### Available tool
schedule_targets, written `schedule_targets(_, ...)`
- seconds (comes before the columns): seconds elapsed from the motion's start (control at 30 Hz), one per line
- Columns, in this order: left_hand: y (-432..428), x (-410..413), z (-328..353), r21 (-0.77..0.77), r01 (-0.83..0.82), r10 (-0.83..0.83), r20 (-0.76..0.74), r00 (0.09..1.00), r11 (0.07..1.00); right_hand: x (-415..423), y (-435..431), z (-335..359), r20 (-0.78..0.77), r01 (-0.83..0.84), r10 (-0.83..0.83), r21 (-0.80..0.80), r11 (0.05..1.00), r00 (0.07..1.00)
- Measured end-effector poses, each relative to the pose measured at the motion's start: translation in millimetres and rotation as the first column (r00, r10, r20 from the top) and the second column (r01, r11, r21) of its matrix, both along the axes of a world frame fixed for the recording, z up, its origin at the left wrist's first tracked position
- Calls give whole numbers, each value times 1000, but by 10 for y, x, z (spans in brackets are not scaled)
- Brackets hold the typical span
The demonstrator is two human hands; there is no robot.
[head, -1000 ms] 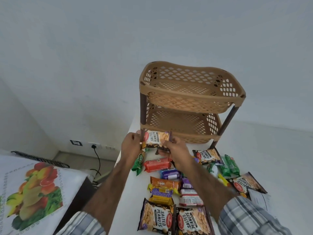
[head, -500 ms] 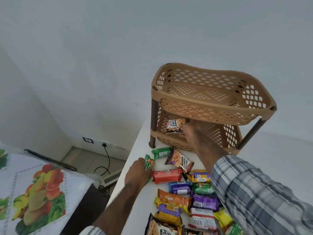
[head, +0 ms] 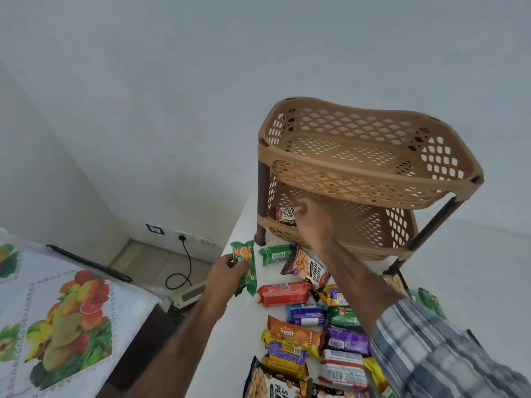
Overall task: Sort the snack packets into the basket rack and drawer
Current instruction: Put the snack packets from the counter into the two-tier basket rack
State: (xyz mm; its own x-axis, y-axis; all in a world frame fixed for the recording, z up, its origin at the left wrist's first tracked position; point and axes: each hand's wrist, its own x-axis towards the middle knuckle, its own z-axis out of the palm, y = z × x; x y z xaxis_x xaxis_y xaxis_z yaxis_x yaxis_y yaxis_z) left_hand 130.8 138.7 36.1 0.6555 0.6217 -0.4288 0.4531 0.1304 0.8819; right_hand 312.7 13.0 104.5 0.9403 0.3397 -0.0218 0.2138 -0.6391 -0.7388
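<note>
Head view: right hand (head: 311,222) pinching salted peanuts packet (head: 285,215) inside basket rack (head: 370,179) lower tier, left corner; left hand (head: 227,271) grips green biscuit packet (head: 244,267), long axis toward rack.

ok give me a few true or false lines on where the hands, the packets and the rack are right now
1. The right hand is at a salted peanuts packet in the rack's lower basket. True.
2. The left hand is empty. False: it holds a green packet.
3. The top basket holds several packets. False: none show in it.
4. A red packet lies on the table. True.
</note>
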Motion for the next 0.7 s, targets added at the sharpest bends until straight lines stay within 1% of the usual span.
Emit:
schedule_targets(0.03,-1,32,45,-125,-26,33,51,998,992,-135,-18,21,-16,-88,89,37,995,996)
schedule_targets(0.1,-16,105,156,-381,-29,106,184,977,924,-404,-67,110,-154,-264,276,90,960,949)
schedule_targets(0.13,-27,137,222,-477,-4,137,244,960,879,-498,-87,129,-219,-341,353,91,936,910)
schedule_targets(0.17,-44,171,291,-539,34,152,296,943,841,-589,-109,151,-256,-400,410,90,912,875)
schedule_targets(0.2,-67,202,357,-570,73,154,340,928,819,-656,-119,171,-275,-434,444,100,895,853)
schedule_targets(0.23,-95,232,419,-577,110,145,378,915,809,-699,-125,205,-270,-430,445,113,896,854)
schedule_targets(0.3,-163,281,548,-546,169,110,441,891,821,-766,-132,333,-182,-369,383,106,923,906)
schedule_targets(0.37,-210,299,658,-466,233,56,527,848,853,-795,-136,533,-12,-324,325,57,944,946)
schedule_targets(0.43,-232,277,760,-325,298,-53,592,804,897,-801,-154,807,194,-316,307,14,949,932)
schedule_targets(0.47,-238,265,800,-212,307,-135,576,806,928,-795,-165,974,280,-311,294,18,950,914)
schedule_targets(0.5,-244,264,819,-59,300,-229,513,827,952,-765,-172,1143,340,-298,266,45,953,902)
schedule_targets(0.53,-247,268,800,128,291,-318,396,861,948,-714,-177,1321,377,-281,228,91,955,897)
schedule_targets(0.57,-254,281,749,319,301,-382,232,895,899,-636,-180,1494,400,-263,192,132,956,896)
schedule_targets(0.6,-266,289,668,451,335,-403,63,913,828,-531,-176,1656,409,-244,165,149,958,898)
schedule_targets(0.63,-280,287,571,496,377,-405,-54,913,782,-386,-166,1792,408,-218,147,134,967,901)
schedule_targets(0.67,-298,275,463,490,428,-422,-131,897,760,-226,-157,1893,394,-186,138,85,979,909)
schedule_targets(0.7,-319,250,356,482,482,-449,-191,873,732,-69,-145,1961,364,-151,139,4,988,921)
